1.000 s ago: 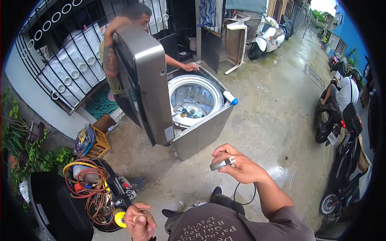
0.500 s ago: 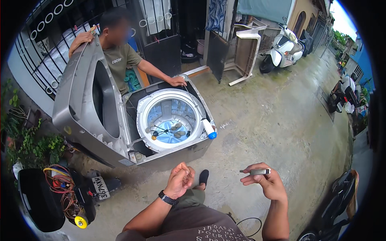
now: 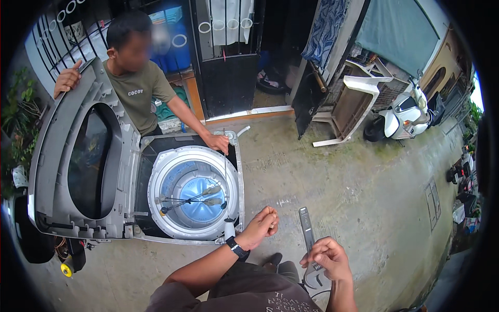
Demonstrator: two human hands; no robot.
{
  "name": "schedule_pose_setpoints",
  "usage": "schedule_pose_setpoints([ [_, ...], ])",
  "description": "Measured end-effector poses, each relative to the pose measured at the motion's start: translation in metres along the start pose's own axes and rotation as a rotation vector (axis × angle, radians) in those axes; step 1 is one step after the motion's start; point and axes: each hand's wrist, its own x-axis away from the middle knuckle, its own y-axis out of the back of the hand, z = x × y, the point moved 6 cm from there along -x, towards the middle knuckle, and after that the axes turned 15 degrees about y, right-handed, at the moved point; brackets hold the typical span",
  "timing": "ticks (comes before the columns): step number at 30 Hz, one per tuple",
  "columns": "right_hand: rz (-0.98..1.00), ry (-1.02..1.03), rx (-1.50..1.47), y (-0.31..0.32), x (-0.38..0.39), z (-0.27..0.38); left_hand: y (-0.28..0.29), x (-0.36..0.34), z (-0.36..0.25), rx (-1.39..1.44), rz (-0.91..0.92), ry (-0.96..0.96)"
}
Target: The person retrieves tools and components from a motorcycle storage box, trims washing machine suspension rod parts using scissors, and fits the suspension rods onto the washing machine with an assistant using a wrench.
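In my right hand [image 3: 332, 260] is a grey adjustable wrench [image 3: 306, 229], gripped near its jaw, with the handle pointing forward. My left hand [image 3: 257, 229] is closed beside the near right corner of a washing machine [image 3: 242, 182]; whatever its fingers hold, if anything, is hidden. Just behind that wrist, a thin rod with a white cylindrical end [image 3: 229, 227] lies along the machine's right edge. A co-worker's hand [image 3: 217, 142] is at the rod's far end. Several rods with grey ends [image 3: 208, 195] lie crossed inside the tub [image 3: 161, 203].
The co-worker's other hand [image 3: 67, 79] steadies the raised grey top cover [image 3: 44, 171] on the left. Tools and cables [image 3: 65, 255] lie below it. On the concrete ground, a tipped table [image 3: 348, 109] and a white scooter [image 3: 408, 114] stand farther back right.
My view has turned, so the machine sits farther left. My left hand has moved to the machine's near right corner. In my right hand, the wrench has swung to point forward.
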Motion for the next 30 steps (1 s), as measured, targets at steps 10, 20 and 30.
schedule_pose_setpoints([
  [10, 0.539, 0.046, 0.434, 0.161, -0.198, -0.056, -0.009, -0.126, 0.013, 0.825, -0.16, -0.306],
  [20, 0.724, -0.456, 0.104, 0.131, -0.355, -0.131, 0.029, -0.181, -0.051, 0.988, -0.44, -0.786],
  [30, 0.859, 0.004, 0.658, 0.066, -0.491, -0.191, 0.105, -0.273, -0.14, 1.034, -0.473, -0.882],
])
